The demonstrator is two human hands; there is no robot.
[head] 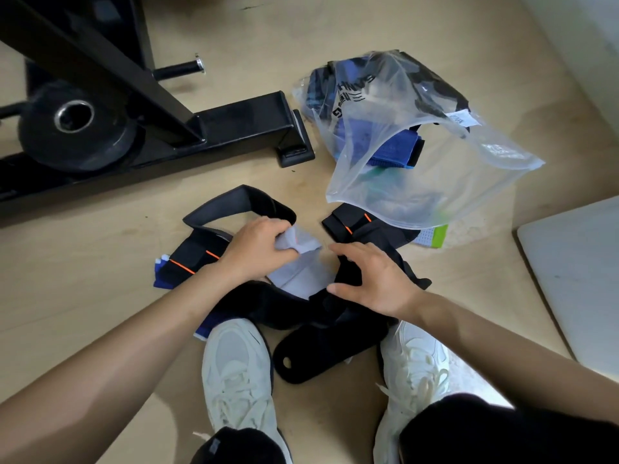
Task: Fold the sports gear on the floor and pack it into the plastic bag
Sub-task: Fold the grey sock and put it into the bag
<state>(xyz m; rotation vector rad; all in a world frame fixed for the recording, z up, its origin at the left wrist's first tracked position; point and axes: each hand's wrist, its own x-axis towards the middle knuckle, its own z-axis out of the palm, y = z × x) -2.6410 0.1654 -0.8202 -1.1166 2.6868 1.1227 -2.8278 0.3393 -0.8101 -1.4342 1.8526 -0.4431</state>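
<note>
Head view: a pale grey cloth (296,266) is being folded at the centre of the frame, on top of a heap of black gear (301,306) lying on the floor (100,296) between two white shoes (236,370). The left hand (258,249) is closed in a pinch on the cloth's upper edge, which is lifted and turned over; the right hand (375,279) is spread flat, fingers loose, pressing on the black gear just beside the cloth and holding nothing. For a clean fold, the pinched edge would best be carried straight over to meet the opposite edge, with the flat hand kept down as an anchor so the layers beneath are not dragged. The cloth looks thin, soft and creased, likely to slump unless smoothed after each fold. The black gear is padded, with orange stitch lines, and straps curl out toward the middle left. A blue piece (164,272) shows at its left edge. The plastic bag (418,155), clear and crumpled, lies in the upper right of the frame, mouth toward the heap, already holding blue and black items. A black weight frame (134,105) fills the upper left.
</note>
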